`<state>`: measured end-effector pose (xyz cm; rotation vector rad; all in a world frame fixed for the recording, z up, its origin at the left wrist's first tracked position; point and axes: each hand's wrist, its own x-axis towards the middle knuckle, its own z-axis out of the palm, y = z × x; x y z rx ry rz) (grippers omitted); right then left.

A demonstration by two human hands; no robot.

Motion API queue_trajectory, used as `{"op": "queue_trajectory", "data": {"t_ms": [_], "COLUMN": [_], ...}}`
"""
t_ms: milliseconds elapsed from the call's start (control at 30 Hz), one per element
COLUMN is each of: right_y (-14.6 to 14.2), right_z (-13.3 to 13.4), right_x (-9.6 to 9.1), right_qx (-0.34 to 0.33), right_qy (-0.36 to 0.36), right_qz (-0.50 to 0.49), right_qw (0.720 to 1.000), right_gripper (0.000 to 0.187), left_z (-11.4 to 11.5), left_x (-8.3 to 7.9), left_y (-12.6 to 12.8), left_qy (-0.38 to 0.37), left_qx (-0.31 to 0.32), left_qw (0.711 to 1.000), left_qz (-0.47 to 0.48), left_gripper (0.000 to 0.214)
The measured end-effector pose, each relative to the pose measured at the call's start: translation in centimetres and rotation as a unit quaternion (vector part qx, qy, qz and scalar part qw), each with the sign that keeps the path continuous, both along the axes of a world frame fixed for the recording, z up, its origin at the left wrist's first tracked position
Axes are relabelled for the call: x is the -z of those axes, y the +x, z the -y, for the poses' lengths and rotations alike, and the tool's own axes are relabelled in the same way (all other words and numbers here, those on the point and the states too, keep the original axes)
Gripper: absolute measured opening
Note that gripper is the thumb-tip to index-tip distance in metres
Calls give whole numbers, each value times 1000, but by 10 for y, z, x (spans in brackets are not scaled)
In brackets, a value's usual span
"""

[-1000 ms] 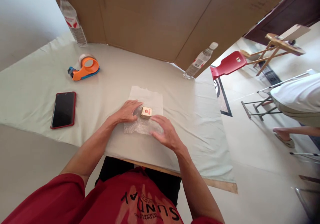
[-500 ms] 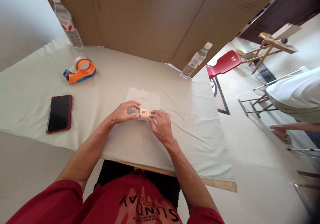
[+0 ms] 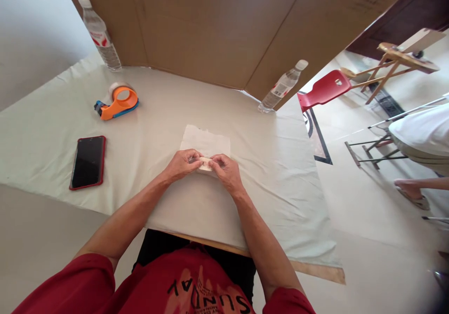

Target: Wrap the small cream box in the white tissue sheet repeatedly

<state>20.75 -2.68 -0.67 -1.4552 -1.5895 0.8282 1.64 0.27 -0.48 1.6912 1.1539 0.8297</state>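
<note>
Between my two hands is a small cream-coloured box-like piece (image 3: 205, 164), partly covered by my fingers. Its exact kind is too small to make out. My left hand (image 3: 184, 164) pinches its left end between thumb and fingers. The right-hand end is gripped in the same way by my right hand (image 3: 226, 171). Just beyond my fingers, a thin white paper sheet (image 3: 203, 139) lies flat on the cloth, its near part hidden by my hands.
On the cloth-covered table (image 3: 161, 113) lie a phone (image 3: 87, 162) and an orange tape dispenser (image 3: 121, 102) at left. Water bottles (image 3: 101, 35) (image 3: 283, 87) stand before a cardboard panel (image 3: 210, 28). A red chair (image 3: 324, 91) and a seated person (image 3: 424, 136) are at right.
My left hand has closed in from a wider hold, and both hands are nearer each other. The cream piece has tipped, so its red-printed face no longer shows. The view has shifted slightly.
</note>
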Motion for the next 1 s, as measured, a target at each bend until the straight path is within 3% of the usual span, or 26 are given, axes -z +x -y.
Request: {"op": "queue_trajectory", "data": {"t_ms": [367,467,567,667,800,1000], "right_y": [-4,4,6,0,-12,-11], "right_z": [11,12,20,30,33,31], "right_x": [10,10,5,0,4,10], "right_qx": [27,73,119,77,-3,0], "right_qy": [-15,59,182,237,249,265], "right_qz": [-41,44,156,217,265,282], "right_qw": [999,995,963,944,932,922], "right_gripper": [18,17,15,16,15,13], "left_z": [0,0,0,0,-1,1], "left_x": [0,-1,-3,-4,-1,3], "left_y": [-5,-3,-2,-2,-1,0], "left_qy": [-54,-60,-57,-53,-43,-55], "left_qx": [16,12,7,6,8,2], "left_qw": [998,998,998,999,999,998], "left_qz": [8,12,8,-1,6,12], "left_gripper": [20,19,18,18,21,21]}}
